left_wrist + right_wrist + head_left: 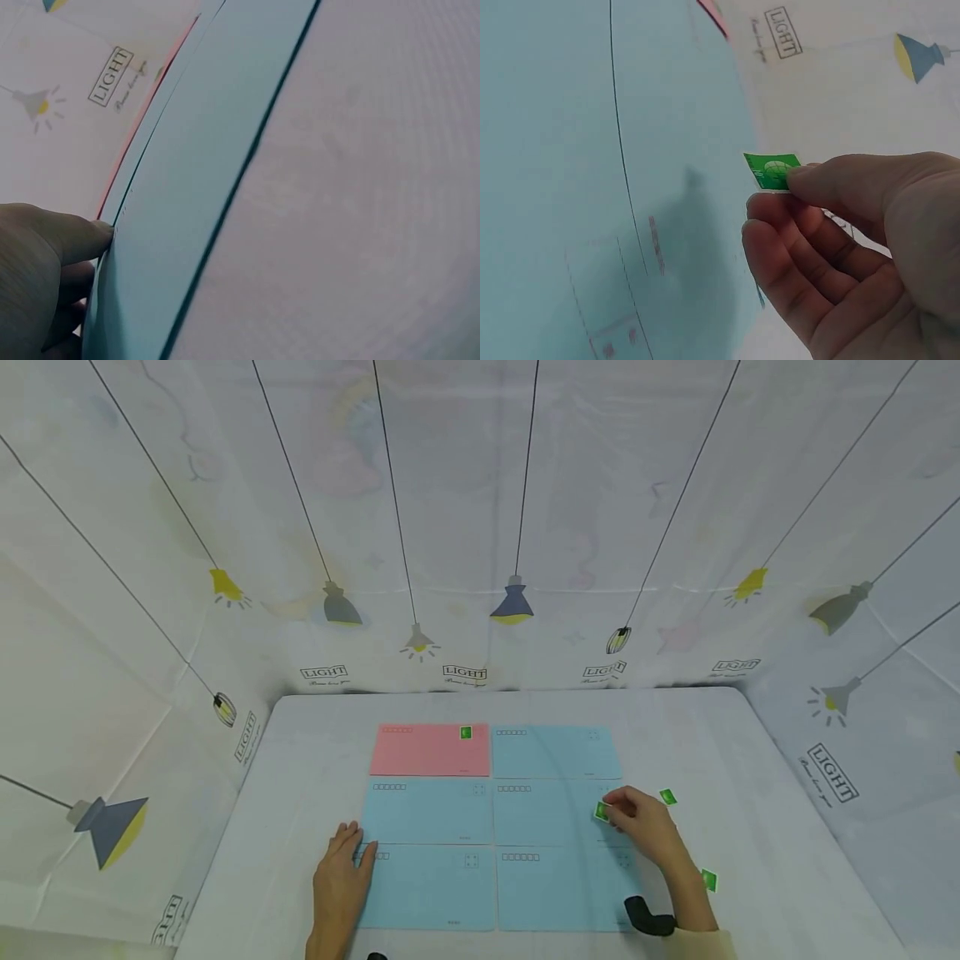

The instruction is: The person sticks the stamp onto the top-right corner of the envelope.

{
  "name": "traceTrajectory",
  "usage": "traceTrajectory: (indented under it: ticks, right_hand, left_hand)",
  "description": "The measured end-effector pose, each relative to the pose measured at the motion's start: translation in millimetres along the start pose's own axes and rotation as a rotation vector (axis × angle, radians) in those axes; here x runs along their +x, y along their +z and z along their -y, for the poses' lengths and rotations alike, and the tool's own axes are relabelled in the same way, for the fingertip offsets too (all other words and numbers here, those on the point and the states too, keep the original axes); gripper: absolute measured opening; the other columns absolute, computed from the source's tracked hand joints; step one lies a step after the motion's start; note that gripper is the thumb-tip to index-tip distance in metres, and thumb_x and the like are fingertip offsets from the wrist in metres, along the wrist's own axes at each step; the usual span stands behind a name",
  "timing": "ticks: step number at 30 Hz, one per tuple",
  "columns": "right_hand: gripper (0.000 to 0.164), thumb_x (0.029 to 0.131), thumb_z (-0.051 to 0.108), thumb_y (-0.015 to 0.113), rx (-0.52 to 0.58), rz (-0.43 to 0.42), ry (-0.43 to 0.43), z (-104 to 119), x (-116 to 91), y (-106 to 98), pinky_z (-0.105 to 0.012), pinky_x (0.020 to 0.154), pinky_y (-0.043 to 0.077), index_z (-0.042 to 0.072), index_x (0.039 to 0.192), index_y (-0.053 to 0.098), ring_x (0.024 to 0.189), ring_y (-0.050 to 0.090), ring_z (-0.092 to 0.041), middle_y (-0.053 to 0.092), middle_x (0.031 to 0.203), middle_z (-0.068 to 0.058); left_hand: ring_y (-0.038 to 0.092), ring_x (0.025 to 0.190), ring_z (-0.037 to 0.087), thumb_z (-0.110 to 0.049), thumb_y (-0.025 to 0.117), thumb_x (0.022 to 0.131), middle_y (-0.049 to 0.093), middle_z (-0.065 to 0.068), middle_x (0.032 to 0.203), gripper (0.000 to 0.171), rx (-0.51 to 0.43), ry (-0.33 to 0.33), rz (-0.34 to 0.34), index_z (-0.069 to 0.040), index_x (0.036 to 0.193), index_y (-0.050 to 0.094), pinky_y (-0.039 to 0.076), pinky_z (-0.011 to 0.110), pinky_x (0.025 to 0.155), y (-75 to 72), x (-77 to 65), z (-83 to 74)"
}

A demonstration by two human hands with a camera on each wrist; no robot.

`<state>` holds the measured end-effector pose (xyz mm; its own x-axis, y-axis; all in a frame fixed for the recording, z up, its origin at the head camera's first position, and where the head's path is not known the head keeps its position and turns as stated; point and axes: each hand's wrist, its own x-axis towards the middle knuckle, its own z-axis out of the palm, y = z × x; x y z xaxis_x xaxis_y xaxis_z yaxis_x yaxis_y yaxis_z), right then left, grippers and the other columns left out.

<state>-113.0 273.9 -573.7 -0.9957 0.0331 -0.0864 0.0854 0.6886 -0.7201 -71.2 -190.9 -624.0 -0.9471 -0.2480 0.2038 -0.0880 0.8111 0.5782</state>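
Observation:
My right hand (641, 822) pinches a green postage stamp (772, 171) between thumb and fingers. The stamp hangs over the right part of the middle-row right blue envelope (547, 812). My left hand (341, 877) lies at the left edge of the blue envelopes, its thumb touching the bottom left envelope (420, 893) near the postcode boxes. In the left wrist view the left thumb (82, 234) presses the envelope's edge. A pink envelope (427, 756) at the top left bears a green stamp (466, 732) in its upper right corner.
Two loose green stamps lie on the white table right of the envelopes: one stamp (668, 797) beyond the right hand, another stamp (709, 880) beside the right forearm. More blue envelopes (555, 760) complete the grid. A lamp-printed cloth (450, 527) hangs around the table.

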Motion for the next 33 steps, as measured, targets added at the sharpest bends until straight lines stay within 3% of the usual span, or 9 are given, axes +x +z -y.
traceTrajectory:
  ticks: [7,12,22,33]
  right_hand:
    - [0.011,0.093,0.012,0.068,0.097,0.047,-0.046,19.1,21.3,24.4,-0.02,0.063,0.054,0.007,0.103,0.07,0.072,0.065,-0.011,0.072,0.088,-0.005]
    - [0.011,0.092,0.011,0.07,0.153,0.068,-0.03,31.7,33.4,43.0,-0.02,0.064,0.056,0.006,0.102,0.069,0.072,0.066,-0.011,0.072,0.088,-0.006]
    - [0.007,0.092,0.013,0.07,0.157,0.124,-0.09,70.9,54.0,76.1,-0.023,0.061,0.051,0.01,0.099,0.069,0.066,0.063,-0.012,0.069,0.079,0.0]
    - [0.009,0.094,0.009,0.066,0.166,0.208,-0.158,100.4,64.1,113.5,-0.021,0.062,0.053,0.005,0.102,0.069,0.068,0.061,-0.009,0.069,0.084,-0.003]
  left_hand:
    - [0.055,0.131,0.041,-0.011,0.079,0.085,0.064,0.025,0.131,0.041,-0.013,0.012,-0.016,0.011,0.118,0.068,0.043,0.055,0.11,0.6,-1.4,-0.6]
    - [0.057,0.13,0.042,-0.01,0.08,0.084,0.065,0.025,0.129,0.04,-0.017,0.019,-0.043,0.011,0.115,0.069,0.044,0.056,0.109,1.8,-1.9,-1.0]
    - [0.057,0.13,0.042,-0.011,0.08,0.084,0.065,0.024,0.129,0.039,-0.016,0.007,-0.053,0.01,0.115,0.069,0.045,0.055,0.109,0.8,-1.4,-0.4]
    - [0.055,0.133,0.039,-0.012,0.078,0.086,0.065,0.022,0.132,0.039,-0.052,-0.022,-0.038,0.009,0.118,0.069,0.042,0.053,0.112,2.0,-1.5,2.7]
